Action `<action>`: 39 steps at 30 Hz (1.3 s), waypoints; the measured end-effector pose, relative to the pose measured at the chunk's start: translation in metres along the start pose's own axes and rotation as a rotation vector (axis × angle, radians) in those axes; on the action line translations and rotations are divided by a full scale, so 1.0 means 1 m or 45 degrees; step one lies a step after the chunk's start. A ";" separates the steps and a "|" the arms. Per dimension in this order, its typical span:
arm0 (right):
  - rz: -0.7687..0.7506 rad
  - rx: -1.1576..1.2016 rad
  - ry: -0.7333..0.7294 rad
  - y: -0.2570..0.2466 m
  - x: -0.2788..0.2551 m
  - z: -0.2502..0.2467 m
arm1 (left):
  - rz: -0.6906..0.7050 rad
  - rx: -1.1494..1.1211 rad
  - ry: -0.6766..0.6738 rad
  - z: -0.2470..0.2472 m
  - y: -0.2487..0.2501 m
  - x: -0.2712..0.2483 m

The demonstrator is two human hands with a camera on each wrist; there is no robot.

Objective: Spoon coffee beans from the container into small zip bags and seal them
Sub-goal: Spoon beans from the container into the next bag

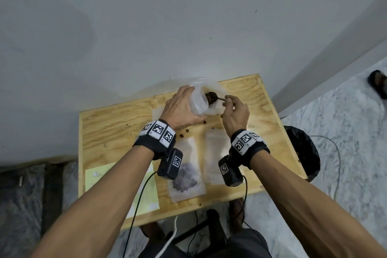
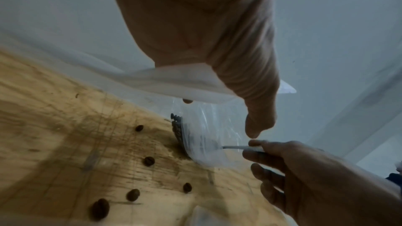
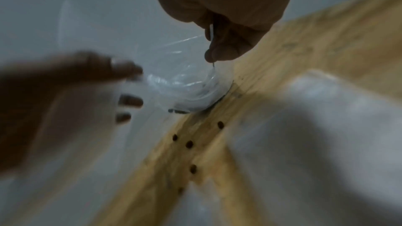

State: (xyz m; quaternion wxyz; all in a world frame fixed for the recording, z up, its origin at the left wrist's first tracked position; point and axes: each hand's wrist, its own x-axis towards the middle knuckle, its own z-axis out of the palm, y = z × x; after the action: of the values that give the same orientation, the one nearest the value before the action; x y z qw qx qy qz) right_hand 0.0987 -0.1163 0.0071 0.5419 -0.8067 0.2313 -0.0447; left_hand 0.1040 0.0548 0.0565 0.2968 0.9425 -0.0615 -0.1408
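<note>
The left hand (image 1: 180, 109) holds the tilted container (image 1: 199, 101); the right hand (image 1: 234, 115) pinches the spoon (image 1: 221, 98), scooping beans; next it must carry them level to a bag.

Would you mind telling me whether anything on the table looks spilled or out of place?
Yes: several loose coffee beans lie scattered on the bare wooden table, just in front of the tilted container that the left hand holds. They belong in the container or the bags.
</note>
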 end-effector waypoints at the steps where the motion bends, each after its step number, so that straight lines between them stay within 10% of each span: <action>1: 0.145 0.122 0.017 -0.001 0.002 0.000 | -0.008 -0.003 -0.004 0.001 -0.002 0.000; 6: 0.560 0.472 -0.012 -0.007 0.006 -0.007 | -0.027 0.014 -0.015 0.004 -0.008 -0.002; 17: 0.531 0.640 -0.055 -0.018 -0.003 -0.048 | -0.077 0.040 0.005 0.008 -0.024 -0.008; 39: -0.225 0.258 -0.303 -0.062 -0.044 -0.060 | -0.080 0.073 0.020 0.013 -0.022 -0.009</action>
State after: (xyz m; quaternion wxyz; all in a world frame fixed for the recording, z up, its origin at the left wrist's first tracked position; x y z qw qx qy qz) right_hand 0.0608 -0.1300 0.0947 0.6379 -0.7649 0.0879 -0.0196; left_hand 0.0925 0.0674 0.0350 0.2656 0.9532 -0.0337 -0.1408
